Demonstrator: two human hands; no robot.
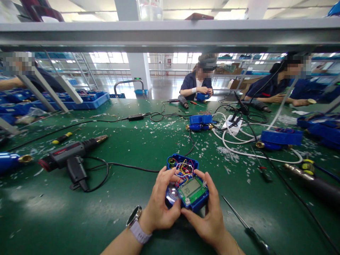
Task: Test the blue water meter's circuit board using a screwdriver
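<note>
My left hand (158,207) and my right hand (209,217) both grip the blue housing (186,159), which is held low at the near edge of the green desk (106,219). I cannot tell whether the housing rests on the desk surface. The left fingers (170,174) are closed on the left side of the housing, with the thumb pressed against its near edge. The right fingers (202,176) are closed on its right side, also with the thumb at the near edge. The housing is open at the top. A green circuit board (191,189) with a grey display sits in its near half, and a bundle of coloured wires (183,169) fills its far half. A wristwatch (135,219) is on my left wrist. A black heat gun (70,156) lies well to the left of the housing. A slim screwdriver (244,223) lies just to the right of the housing. A second blue unit (200,122) stands beyond the housing, with loops of white cable (239,148) to its right. A co-worker (198,83) sits far beyond the housing, at the opposite edge of the desk.
</note>
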